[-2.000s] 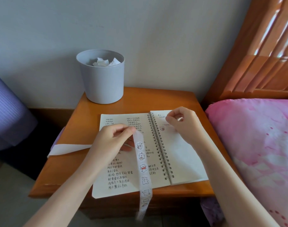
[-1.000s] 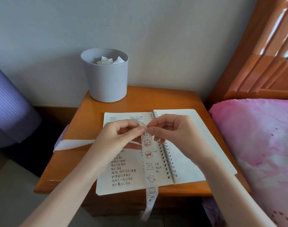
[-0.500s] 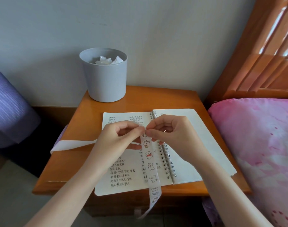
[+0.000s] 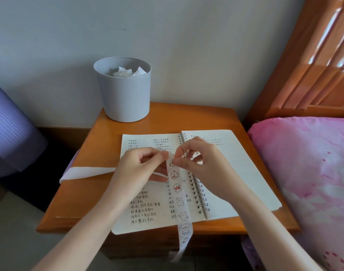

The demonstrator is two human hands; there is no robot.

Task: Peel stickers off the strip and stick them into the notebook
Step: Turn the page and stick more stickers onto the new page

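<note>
Head view: the left hand (image 4: 140, 167) pinches the upper end of the strip (image 4: 179, 202) between thumb and forefinger, and the right hand (image 4: 204, 163) nips the edge of the top sticker (image 4: 171, 163). A hasty pull could tear the thin sticker or fold it onto itself, since the strip hangs slack. Both wrists are raised, the fingers curled inward. Below them the strip crosses the open notebook (image 4: 235, 173) and drops off the table (image 4: 196, 116) front (a bare white length trails left).
</note>
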